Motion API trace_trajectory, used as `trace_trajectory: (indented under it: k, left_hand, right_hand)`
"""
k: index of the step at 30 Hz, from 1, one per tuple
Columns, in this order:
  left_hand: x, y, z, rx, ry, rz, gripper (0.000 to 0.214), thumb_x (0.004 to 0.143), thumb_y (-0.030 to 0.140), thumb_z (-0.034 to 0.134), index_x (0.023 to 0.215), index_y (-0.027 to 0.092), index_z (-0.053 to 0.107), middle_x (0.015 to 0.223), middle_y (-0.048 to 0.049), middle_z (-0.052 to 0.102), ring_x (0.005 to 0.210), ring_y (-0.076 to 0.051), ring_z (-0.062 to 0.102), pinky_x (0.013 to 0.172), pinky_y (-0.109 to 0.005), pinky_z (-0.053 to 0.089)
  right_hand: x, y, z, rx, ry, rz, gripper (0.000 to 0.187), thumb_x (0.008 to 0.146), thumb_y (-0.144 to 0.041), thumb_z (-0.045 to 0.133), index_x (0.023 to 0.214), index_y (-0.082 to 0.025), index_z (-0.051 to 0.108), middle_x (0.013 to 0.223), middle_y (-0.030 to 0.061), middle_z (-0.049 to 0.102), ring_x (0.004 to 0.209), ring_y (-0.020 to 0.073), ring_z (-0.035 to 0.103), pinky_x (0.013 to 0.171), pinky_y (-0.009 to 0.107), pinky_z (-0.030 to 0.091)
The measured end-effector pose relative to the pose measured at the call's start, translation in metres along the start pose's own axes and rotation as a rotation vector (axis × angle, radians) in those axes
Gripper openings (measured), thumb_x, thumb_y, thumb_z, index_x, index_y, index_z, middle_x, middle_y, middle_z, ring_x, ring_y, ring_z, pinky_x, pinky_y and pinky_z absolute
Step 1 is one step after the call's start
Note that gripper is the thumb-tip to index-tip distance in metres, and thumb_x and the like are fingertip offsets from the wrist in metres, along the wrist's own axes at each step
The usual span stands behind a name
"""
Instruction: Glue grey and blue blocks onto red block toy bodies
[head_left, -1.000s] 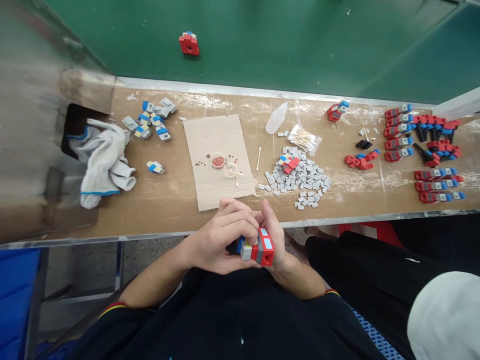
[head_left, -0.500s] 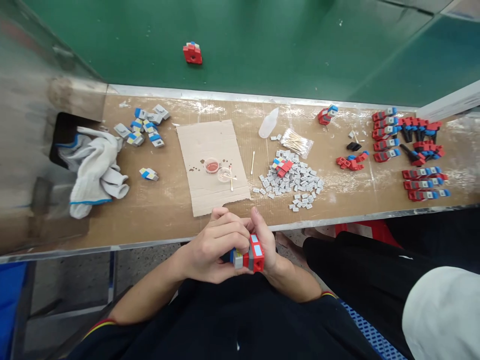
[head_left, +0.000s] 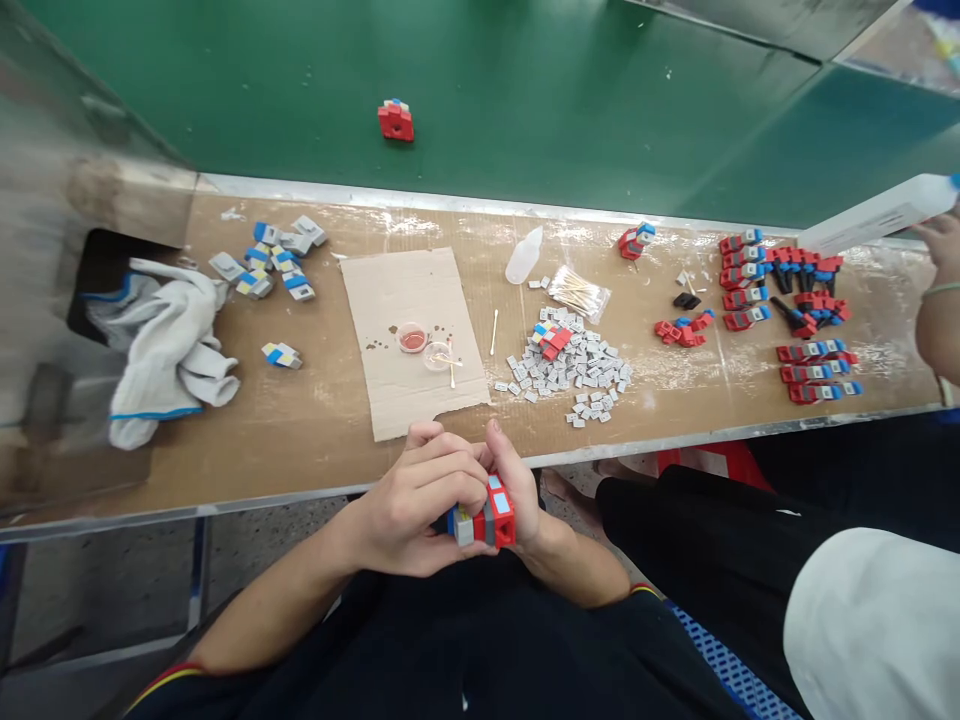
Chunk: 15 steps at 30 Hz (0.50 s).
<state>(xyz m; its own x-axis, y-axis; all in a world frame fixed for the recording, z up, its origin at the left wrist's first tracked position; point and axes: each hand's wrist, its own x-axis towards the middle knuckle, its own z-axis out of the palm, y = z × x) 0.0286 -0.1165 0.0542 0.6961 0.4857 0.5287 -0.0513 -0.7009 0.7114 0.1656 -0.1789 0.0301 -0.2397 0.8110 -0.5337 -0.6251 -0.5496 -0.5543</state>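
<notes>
In front of my body, a blocky toy part [head_left: 502, 518] in red, grey and blue, with two pale window-like panels, sits between both hands. My left hand [head_left: 424, 505] is closed round its grey and blue end. My right hand [head_left: 521, 485] grips the red end from the other side, thumb pointing up. Beyond the hands lies a piece of cardboard [head_left: 405, 400]. On it are a small cup of reddish liquid [head_left: 412, 338], a clear shallow cup and cotton swabs. To its right, similar red and blue toy pieces [head_left: 553, 342] rest on a heap of small grey parts [head_left: 574, 370].
White gloves [head_left: 169, 350] and grey-blue toy parts [head_left: 277, 258] occupy the left. A squeeze bottle [head_left: 524, 255] and a bag of cotton swabs [head_left: 579, 292] stand behind the heap. Red assemblies [head_left: 742, 270] line the right. A co-worker's hand [head_left: 941, 240] reaches in there; a white cap [head_left: 874, 620] is nearby.
The view has shifted slightly, so the bench things appear further left. A co-worker's hand and arm have come into view at the right edge. My hands keep the same grip.
</notes>
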Motion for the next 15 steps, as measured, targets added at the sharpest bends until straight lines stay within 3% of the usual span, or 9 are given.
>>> trace_trajectory:
  k: [5,8,11,13,15]
  left_hand:
    - [-0.002,-0.002,0.003,0.047,0.040,0.040,0.022,0.104,0.038,0.067,0.094,0.023,0.054,0.082,-0.0015,0.074,0.091,-0.020,0.072,0.085,-0.036,0.047]
    - [-0.003,-0.005,0.007,0.035,0.069,0.070,0.020,0.104,0.035,0.066,0.094,0.023,0.052,0.083,-0.0016,0.072,0.090,-0.018,0.069,0.083,-0.034,0.049]
    - [-0.003,-0.007,0.007,0.127,0.178,0.090,0.026,0.104,0.038,0.066,0.089,0.023,0.051,0.079,0.0005,0.067,0.084,-0.017,0.063,0.080,-0.033,0.047]
    - [-0.006,-0.008,0.005,0.211,0.260,0.143,0.026,0.102,0.035,0.069,0.085,0.024,0.053,0.076,0.0027,0.064,0.081,-0.016,0.059,0.080,-0.034,0.045]
    - [-0.015,-0.010,0.005,0.264,0.284,0.254,0.020,0.100,0.022,0.067,0.083,0.025,0.056,0.075,0.0052,0.063,0.079,-0.014,0.057,0.081,-0.034,0.043]
  right_hand:
    - [-0.003,-0.004,-0.001,-0.065,-0.017,-0.055,0.075,0.088,-0.090,0.048,0.066,-0.021,0.068,0.077,0.0063,0.059,0.083,0.0217,0.059,0.074,0.036,0.051]
    - [-0.005,-0.009,-0.002,-0.210,-0.047,-0.172,0.074,0.095,-0.087,0.037,0.071,-0.023,0.066,0.070,0.0032,0.057,0.071,0.0190,0.055,0.066,0.035,0.048]
    - [-0.007,-0.016,-0.006,-0.327,-0.113,-0.254,0.077,0.094,-0.089,0.035,0.064,-0.023,0.060,0.057,-0.0010,0.048,0.056,0.0155,0.045,0.054,0.033,0.037]
    - [-0.009,-0.023,-0.009,-0.429,-0.168,-0.389,0.079,0.096,-0.087,0.033,0.063,-0.022,0.061,0.056,-0.0009,0.050,0.052,0.0141,0.044,0.053,0.033,0.033]
    - [-0.010,-0.029,-0.011,-0.573,-0.234,-0.600,0.078,0.102,-0.081,0.030,0.065,-0.021,0.064,0.059,-0.0003,0.054,0.053,0.0138,0.045,0.056,0.033,0.034]
